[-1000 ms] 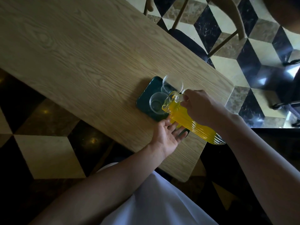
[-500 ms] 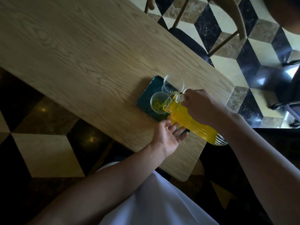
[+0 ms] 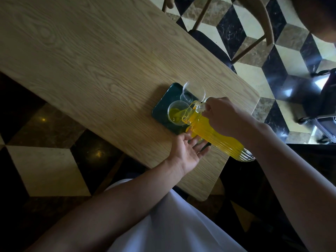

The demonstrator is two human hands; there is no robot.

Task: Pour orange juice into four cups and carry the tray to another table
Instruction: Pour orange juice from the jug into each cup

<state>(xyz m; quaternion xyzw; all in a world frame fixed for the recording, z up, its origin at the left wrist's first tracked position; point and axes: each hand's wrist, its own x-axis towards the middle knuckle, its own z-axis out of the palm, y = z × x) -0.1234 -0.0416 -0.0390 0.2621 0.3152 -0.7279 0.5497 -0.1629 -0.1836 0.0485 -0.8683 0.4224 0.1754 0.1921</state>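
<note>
A dark green tray (image 3: pixel 163 108) lies on the wooden table (image 3: pixel 91 60) near its right end. On it stand clear plastic cups: the near-left cup (image 3: pixel 175 113) holds some orange juice, the far cup (image 3: pixel 193 91) looks empty. My right hand (image 3: pixel 225 115) grips a ribbed glass jug (image 3: pixel 216 135) of orange juice by its neck, tilted with the spout over the near-left cup, juice running in. My left hand (image 3: pixel 187 151) lies flat with fingers spread at the tray's near edge, under the jug. Any other cups are hidden behind the jug and hand.
The table's rounded corner (image 3: pixel 252 95) and near edge are close to the tray. A wooden chair (image 3: pixel 254 42) with a dark seat stands beyond the table on the chequered floor. A wheeled dark object (image 3: pixel 320 106) sits at the right.
The near-left cup was empty a second ago; the jug tipped further and juice has flowed into it. My left hand stays at the tray's edge.
</note>
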